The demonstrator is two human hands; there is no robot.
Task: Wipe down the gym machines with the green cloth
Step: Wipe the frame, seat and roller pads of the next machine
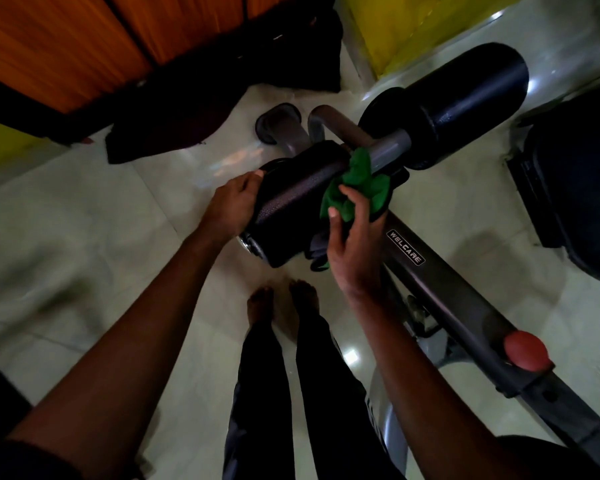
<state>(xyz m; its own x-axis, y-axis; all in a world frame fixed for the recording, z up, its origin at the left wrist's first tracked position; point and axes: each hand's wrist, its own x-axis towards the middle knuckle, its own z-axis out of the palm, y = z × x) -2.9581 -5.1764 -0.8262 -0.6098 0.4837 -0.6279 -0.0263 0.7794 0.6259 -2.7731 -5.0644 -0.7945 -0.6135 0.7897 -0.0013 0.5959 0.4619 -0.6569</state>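
Left hand (234,202) gripped the outer end of the near roller pad (298,199), fingers curled over its edge. Right hand (354,244) held the green cloth (355,187), thumb and fingers clenched on the bunched fabric. Cloth was pressed against the inner end of that pad, right where it met the grey crossbar (392,150). Part of the cloth draped over the bar; a fold hung below the hand.

Far roller pad (465,95) sat on the other end of the same crossbar, untouched. Grey frame beam (465,306) ran from the crossbar down to lower right, with a WELCARE label (406,251) just beside the right wrist. Red knob (526,349) sat on the beam further down. Curved grey tube (329,116) and a capped foot (279,124) sat behind the near pad.

Bare feet (281,299) stood on the pale tiled floor (84,220), just below the pad. Black padded seat (575,188) was at right edge, apart from the hands. Dark fabric heap (187,116) lay on the floor by the orange wood panels (66,46). Yellow wall (413,26) was at top right.
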